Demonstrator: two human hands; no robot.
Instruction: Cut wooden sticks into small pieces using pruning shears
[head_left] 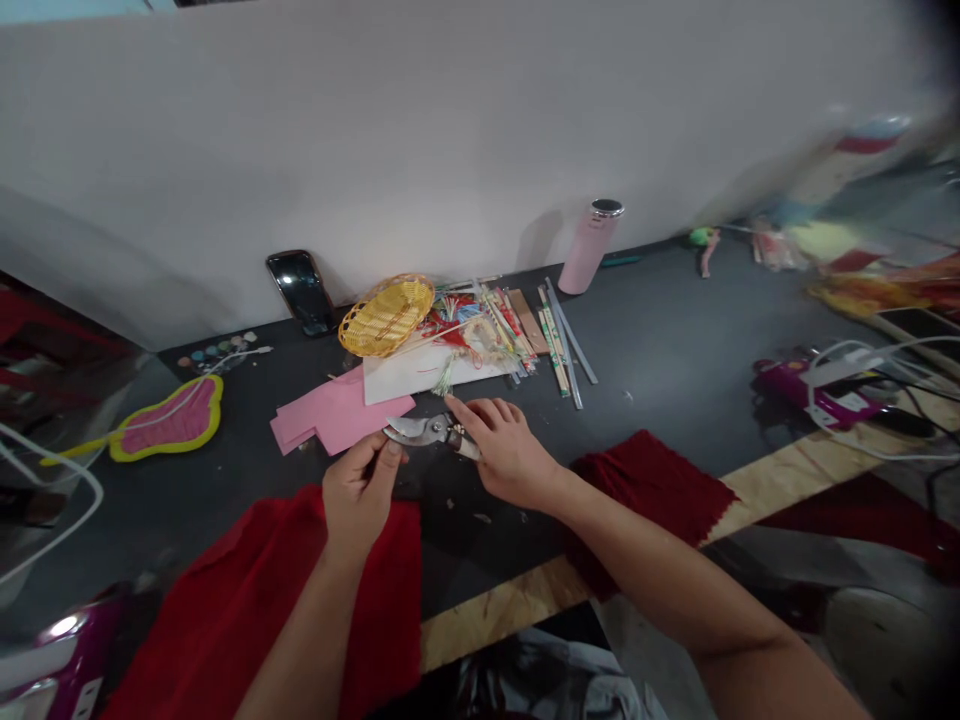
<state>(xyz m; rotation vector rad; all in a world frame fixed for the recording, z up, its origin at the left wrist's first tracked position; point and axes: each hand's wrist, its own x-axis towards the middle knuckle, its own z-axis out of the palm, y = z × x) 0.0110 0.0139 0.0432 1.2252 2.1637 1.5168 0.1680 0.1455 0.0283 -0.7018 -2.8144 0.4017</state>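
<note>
Pruning shears [427, 432]: held between the two hands over the dark grey desk [660, 345], steel blades pointing toward the left hand

Right hand [511, 452]: grasping the shears, fingers wrapped over the end nearest the pivot

Left hand [361, 495]: curled, palm turned up, just below the blades and touching or almost touching them; from here I can't tell whether it grips them

Red cloth [255, 610]: draped over the near edge of the desk, below the shears and under the left forearm

Dark red knitted cloth [645, 500]: lying to the right of the shears, near the right forearm

Pink paper sheets [337, 412]: just past the shears on the left, stacked unevenly

White board [427, 368]: beyond the shears, carrying a tangle of coloured threads and a small tassel

Yellow wicker basket [386, 315]: beyond the shears, tilted on the far edge of the white board

Bundle of craft sticks [559, 340]: beyond the shears and to the right, loosely spread on the desk

Phone [301, 292]: propped against the wall behind the shears, to the left

Pink bottle [589, 248]: standing upright against the wall, beyond the shears and to the right
</note>
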